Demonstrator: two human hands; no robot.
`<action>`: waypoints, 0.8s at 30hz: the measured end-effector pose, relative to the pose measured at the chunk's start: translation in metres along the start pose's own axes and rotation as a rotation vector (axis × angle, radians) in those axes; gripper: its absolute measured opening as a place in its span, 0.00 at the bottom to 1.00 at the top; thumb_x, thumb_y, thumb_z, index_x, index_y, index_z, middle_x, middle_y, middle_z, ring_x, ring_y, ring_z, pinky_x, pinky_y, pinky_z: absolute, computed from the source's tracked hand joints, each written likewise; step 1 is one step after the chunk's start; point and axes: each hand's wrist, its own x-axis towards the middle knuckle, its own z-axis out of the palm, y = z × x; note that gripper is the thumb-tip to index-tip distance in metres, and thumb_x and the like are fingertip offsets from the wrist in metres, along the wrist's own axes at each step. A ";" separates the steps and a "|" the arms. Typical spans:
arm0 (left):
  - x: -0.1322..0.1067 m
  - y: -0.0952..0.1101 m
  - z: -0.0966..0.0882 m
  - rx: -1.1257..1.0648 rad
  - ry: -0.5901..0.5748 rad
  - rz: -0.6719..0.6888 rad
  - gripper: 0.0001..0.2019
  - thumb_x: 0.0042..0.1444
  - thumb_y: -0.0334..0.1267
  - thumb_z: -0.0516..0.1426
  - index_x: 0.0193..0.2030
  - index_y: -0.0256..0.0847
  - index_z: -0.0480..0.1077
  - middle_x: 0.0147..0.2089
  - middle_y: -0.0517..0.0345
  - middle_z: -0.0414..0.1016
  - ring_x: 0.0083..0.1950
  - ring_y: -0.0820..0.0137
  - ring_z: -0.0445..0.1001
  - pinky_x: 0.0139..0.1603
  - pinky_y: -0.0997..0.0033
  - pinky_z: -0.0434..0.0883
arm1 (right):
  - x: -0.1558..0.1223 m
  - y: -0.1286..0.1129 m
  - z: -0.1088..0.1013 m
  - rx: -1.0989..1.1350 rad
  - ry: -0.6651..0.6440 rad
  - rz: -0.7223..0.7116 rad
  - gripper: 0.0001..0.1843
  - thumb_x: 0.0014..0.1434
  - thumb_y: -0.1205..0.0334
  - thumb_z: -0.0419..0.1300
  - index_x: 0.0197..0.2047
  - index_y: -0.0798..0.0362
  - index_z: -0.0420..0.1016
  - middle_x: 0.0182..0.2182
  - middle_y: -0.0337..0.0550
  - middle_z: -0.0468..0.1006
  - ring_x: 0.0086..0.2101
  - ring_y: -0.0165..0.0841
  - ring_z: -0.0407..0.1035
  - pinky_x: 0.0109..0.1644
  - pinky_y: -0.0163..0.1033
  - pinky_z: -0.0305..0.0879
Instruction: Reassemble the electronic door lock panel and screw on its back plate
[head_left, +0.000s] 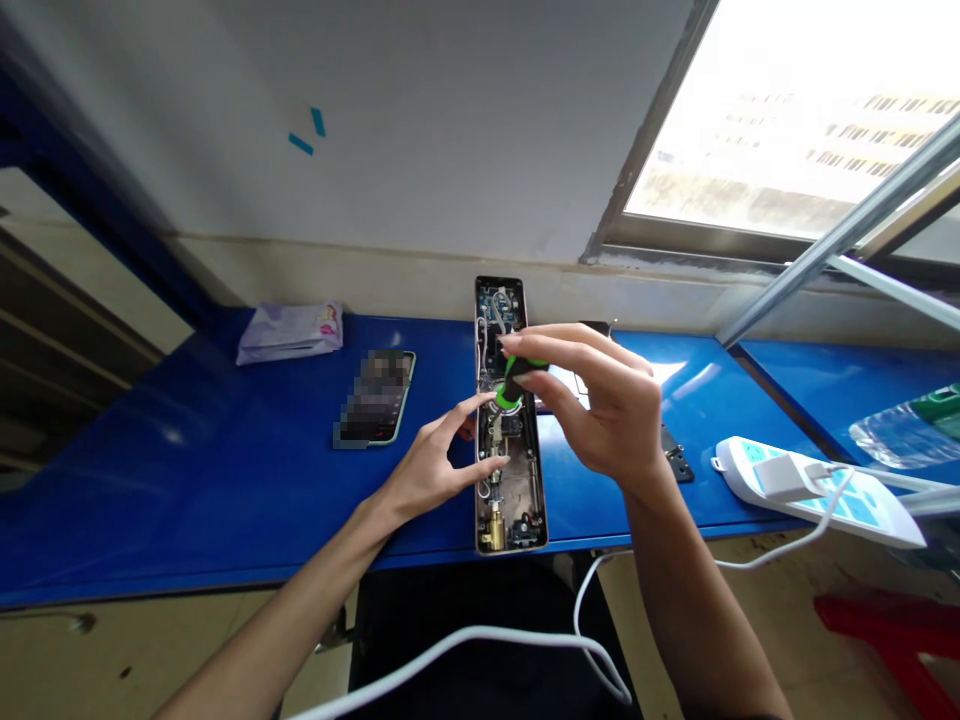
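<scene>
While my right hand (616, 410) is pinching a green-and-black screwdriver (509, 396) over the middle of an open case (529, 482) lying on the blue table (285, 500), my left hand (429, 455) is resting at the case's left edge, thumb and forefinger spread apart. Because the screwdriver is leaning, its tip may be risking a slip toward the case's white wires (481, 345).

We see blue tabletop (225, 480): purple packet (289, 332) back left, phone (375, 400) nearer us, long open device (519, 490) near middle, power strip (862, 513) and clear bottle (904, 430) right.
</scene>
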 end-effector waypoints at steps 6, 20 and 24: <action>-0.002 0.000 0.000 0.025 0.022 0.001 0.35 0.60 0.51 0.67 0.71 0.48 0.64 0.47 0.57 0.80 0.44 0.63 0.80 0.51 0.65 0.79 | 0.004 -0.003 0.007 -0.056 -0.015 0.004 0.15 0.72 0.64 0.60 0.58 0.47 0.81 0.49 0.49 0.81 0.45 0.35 0.78 0.45 0.42 0.80; -0.002 0.000 0.000 -0.011 0.009 -0.045 0.31 0.60 0.49 0.66 0.67 0.44 0.66 0.45 0.57 0.80 0.45 0.61 0.80 0.50 0.64 0.77 | 0.006 -0.012 0.014 -0.015 -0.222 0.032 0.25 0.71 0.73 0.56 0.68 0.49 0.71 0.58 0.50 0.80 0.57 0.35 0.75 0.59 0.44 0.78; -0.003 -0.002 0.001 -0.006 0.012 -0.047 0.33 0.61 0.49 0.66 0.70 0.44 0.65 0.43 0.58 0.79 0.44 0.63 0.79 0.50 0.65 0.77 | 0.003 -0.011 0.011 0.015 -0.190 -0.025 0.22 0.69 0.73 0.61 0.63 0.50 0.75 0.54 0.48 0.84 0.53 0.33 0.79 0.55 0.40 0.80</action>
